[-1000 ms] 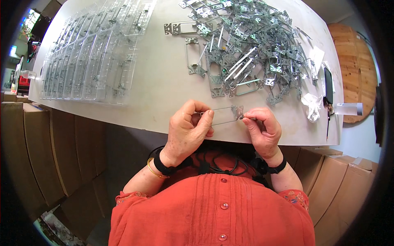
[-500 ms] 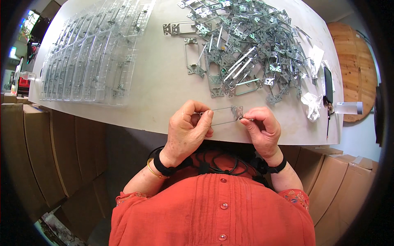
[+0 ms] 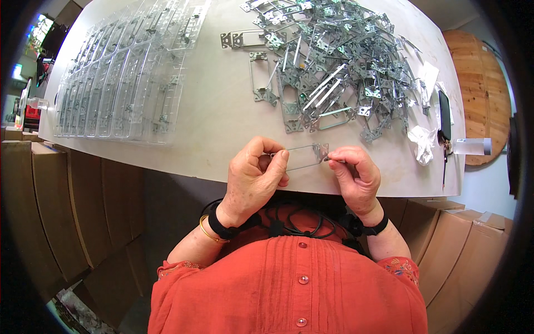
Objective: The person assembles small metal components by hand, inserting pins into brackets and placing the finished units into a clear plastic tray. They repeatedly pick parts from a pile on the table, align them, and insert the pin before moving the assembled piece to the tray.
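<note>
Metal frame pinched between both hands at the near table edge

You hold the thin rectangular metal frame (image 3: pixel 321 152) just below the centre of the frame, over the near edge of the pale table (image 3: pixel 211 106). Your left hand (image 3: pixel 255 173) has thumb and forefinger pressed together on its left end, other fingers curled behind — probably so one hand steadies the piece and leaves its right end plate exposed. Your right hand (image 3: pixel 359 177) sits at that plate, thumb and forefinger narrowed on a small dark piece (image 3: pixel 329 158). Too small to tell what it is, or whether it touches the plate. That close pinch looks like one for fine control rather than force.

The tangled pile of metal brackets (image 3: pixel 356 61) fills the upper centre and right, beyond your hands; it seems set there for easy reach. One loose bracket frame (image 3: pixel 266 96) lies flat at the pile's left edge.

Upper left: clear plastic trays (image 3: pixel 119 136) with long narrow compartments, metal pieces inside. The slots likely serve to hold pieces apart, unlike the pile. Bare table runs between trays and pile, which looks like a way to separate the two groups.

Right side: crumpled white tissue (image 3: pixel 421 145), flat black object (image 3: pixel 445 116), clear cylinder (image 3: pixel 470 146) — all near the table's right edge, apparently out of your hands' way. Cardboard boxes (image 3: pixel 58 206) stand lower left, off the table.
</note>
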Available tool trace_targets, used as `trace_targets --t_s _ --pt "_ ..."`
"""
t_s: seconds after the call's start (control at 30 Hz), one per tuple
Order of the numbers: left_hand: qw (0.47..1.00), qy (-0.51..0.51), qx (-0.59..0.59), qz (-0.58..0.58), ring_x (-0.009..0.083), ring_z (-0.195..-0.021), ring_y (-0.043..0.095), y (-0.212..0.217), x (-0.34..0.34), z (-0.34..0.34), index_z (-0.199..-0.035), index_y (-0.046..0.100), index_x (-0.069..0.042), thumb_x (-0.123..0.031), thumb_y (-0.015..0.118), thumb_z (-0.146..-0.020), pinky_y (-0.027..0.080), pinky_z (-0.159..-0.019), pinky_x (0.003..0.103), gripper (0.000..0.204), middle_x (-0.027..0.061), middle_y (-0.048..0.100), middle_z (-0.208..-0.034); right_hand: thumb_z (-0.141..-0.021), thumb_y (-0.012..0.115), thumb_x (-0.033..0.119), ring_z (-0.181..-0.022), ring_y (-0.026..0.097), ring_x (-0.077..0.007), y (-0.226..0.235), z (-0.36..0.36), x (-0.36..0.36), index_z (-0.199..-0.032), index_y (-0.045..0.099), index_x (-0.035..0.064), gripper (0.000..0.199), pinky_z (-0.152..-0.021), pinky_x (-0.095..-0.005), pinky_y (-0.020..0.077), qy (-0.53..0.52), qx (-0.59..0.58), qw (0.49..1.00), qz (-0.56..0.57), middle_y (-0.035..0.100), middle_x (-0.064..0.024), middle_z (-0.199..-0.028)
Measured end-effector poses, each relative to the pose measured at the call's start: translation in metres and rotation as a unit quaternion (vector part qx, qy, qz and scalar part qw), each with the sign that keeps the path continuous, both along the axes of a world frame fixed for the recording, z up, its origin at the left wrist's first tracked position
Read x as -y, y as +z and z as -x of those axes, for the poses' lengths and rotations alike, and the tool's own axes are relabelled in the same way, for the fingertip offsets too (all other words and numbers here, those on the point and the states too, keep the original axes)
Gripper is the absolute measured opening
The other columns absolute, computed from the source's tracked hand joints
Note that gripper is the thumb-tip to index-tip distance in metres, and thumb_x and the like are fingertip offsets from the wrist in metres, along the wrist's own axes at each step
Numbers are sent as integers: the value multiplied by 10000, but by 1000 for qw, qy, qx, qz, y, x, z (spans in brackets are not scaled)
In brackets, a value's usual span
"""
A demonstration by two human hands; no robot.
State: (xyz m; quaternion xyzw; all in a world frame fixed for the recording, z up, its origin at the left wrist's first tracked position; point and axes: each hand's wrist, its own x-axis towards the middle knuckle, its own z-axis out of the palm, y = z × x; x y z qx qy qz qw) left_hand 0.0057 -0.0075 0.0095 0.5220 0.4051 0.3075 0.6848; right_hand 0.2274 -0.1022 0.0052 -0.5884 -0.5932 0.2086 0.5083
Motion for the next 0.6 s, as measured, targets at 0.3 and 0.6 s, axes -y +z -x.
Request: trace_targets --t_s 0.3,0.6 --pt "1000 -3 -4 -9 108 -688 710 -1 0 1 -1109 612 16 -96 680 -1056 615 -617 255 141 42 690 -809 -897 789 -86 -897 696 -190 -1 0 1 -1061 696 27 220 -779 -289 571 1 -14 1000 -3 714 -97 -1029" --pt "1000 -2 -4 -6 107 -688 709 -1 0 1 -1106 612 16 -94 680 -1055 616 -616 255 139 39 684 -819 -893 801 -74 -891 685 -179 -2 0 -1 -1048 689 27 216 -769 -282 567 -2 2 1000 -5 704 -85 -1012"
